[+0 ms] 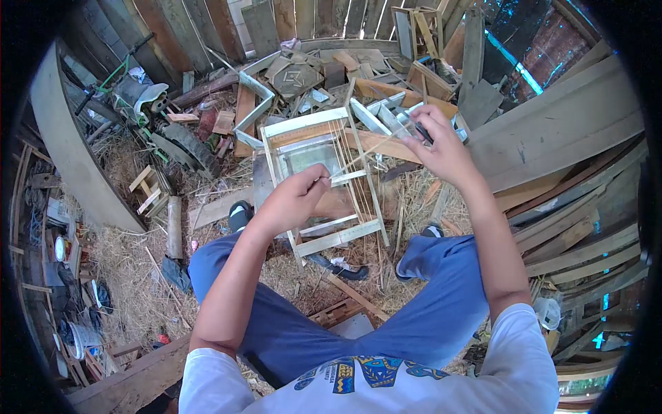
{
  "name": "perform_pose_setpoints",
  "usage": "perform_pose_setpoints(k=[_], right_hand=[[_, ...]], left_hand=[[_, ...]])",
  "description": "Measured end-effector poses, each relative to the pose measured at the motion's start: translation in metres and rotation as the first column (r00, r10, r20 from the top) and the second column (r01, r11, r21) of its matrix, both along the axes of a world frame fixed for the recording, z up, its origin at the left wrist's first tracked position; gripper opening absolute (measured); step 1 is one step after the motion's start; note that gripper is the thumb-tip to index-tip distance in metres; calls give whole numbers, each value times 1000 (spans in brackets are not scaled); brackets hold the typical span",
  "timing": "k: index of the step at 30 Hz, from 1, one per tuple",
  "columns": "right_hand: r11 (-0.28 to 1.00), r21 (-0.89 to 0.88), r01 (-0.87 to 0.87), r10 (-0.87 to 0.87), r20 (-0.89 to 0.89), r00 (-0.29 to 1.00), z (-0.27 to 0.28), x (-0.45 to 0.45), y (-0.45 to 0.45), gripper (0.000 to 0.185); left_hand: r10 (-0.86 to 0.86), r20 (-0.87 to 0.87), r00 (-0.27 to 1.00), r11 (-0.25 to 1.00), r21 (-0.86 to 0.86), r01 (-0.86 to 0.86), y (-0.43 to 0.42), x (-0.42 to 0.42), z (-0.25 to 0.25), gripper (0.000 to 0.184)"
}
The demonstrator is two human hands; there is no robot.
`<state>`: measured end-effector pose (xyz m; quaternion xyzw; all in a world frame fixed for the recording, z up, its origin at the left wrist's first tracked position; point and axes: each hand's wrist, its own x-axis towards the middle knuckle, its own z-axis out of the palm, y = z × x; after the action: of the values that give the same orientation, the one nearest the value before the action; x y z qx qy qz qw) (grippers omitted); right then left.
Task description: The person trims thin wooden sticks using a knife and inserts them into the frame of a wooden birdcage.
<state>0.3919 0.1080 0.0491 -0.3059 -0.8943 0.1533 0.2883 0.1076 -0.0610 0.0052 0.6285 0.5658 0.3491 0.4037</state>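
A thin pale strip (369, 150) stretches slantwise between my two hands; whether it is cord or split cane I cannot tell. Its lower end is pinched in my left hand (301, 195), which is closed above the wooden frame. My right hand (441, 147), higher and to the right, is closed around the upper end. A small dark object (423, 133) also shows between its fingers, its kind unclear. Below my hands a light wooden frame (341, 238) stands between my legs, with several pale strands (343, 145) running along its right side.
Scrap wood (296, 74) is heaped beyond the frame, with a zigzag white wooden piece (256, 103) at its left. A small motorbike (169, 127) lies to the left near a curved board (76, 145). Planks (552, 124) lean on the right. Straw (131, 276) covers the ground.
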Motion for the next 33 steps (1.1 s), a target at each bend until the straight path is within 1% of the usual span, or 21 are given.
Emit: perform_pose_setpoints(k=[1,2,3,4,5,6,8,9,10,12,14,15,17,18,20,21,23,24,26,29,33], right_hand=[[989,147,24,-12,-79,997,-2,-3,0,29],[989,148,23,-12,-78,997,-2,-4,-1,29],[971,232,51,-27,-105,994,2,-6,-4,29],[946,314,79,-39,-133,990,4,-8,-7,30],[945,316,79,-39,-132,990,3,-10,-9,30],[950,306,64,-28,-121,992,2,-12,-11,29],[954,297,49,-18,-108,994,-4,-17,-16,30],[969,249,5,13,-70,997,-8,-21,-20,30],[980,197,-39,46,-32,998,-11,-25,-24,29],[982,176,-63,65,-7,998,-14,-32,-32,27],[989,126,-75,68,57,996,-19,-39,-41,28],[989,125,-78,71,60,996,-20,-42,-45,28],[990,58,-127,121,95,988,-22,-46,-50,28],[990,59,-127,120,98,988,-23,-48,-54,28],[993,-32,-112,116,127,985,-25,-51,-61,29],[993,-33,-112,115,128,985,-26,-52,-63,29],[988,-120,-102,117,129,985,-27,-55,-66,29],[987,-121,-102,118,129,985,-28,-57,-67,29],[985,-139,-98,109,73,991,-29,-58,-70,30],[985,-150,-83,102,127,987,-33,-57,-70,30],[987,-139,-77,94,115,989,-29,-59,-76,31]], left_hand=[[35,-7,999,999,-24,-36,1,1,2,16],[72,-14,997,996,-48,-72,1,2,3,16],[73,-14,997,996,-47,-73,2,3,0,16],[109,13,994,994,31,-110,2,4,-5,18],[143,43,989,983,108,-147,2,5,-8,19],[143,44,989,983,109,-147,1,7,-4,19],[171,131,977,984,21,-175,-3,12,6,14],[169,131,977,985,22,-174,-3,14,4,14],[158,170,973,984,55,-169,-3,15,1,13],[146,208,967,982,88,-167,-3,17,2,12],[148,352,924,988,-20,-151,-4,19,7,12],[151,355,923,988,-21,-154,-4,21,4,12],[152,431,889,987,-12,-162,-3,22,-3,14],[151,434,888,987,-12,-162,-3,23,-4,14],[204,419,885,978,-39,-207,-5,24,-5,17],[204,420,884,978,-40,-206,-6,25,-5,17],[265,381,886,962,-43,-269,-7,27,-2,21],[266,380,886,962,-44,-270,-7,27,0,21],[298,315,901,954,-66,-293,-8,26,1,24],[314,319,894,948,-50,-315,-8,26,0,24],[281,378,882,954,-9,-300,-6,29,-9,21]])
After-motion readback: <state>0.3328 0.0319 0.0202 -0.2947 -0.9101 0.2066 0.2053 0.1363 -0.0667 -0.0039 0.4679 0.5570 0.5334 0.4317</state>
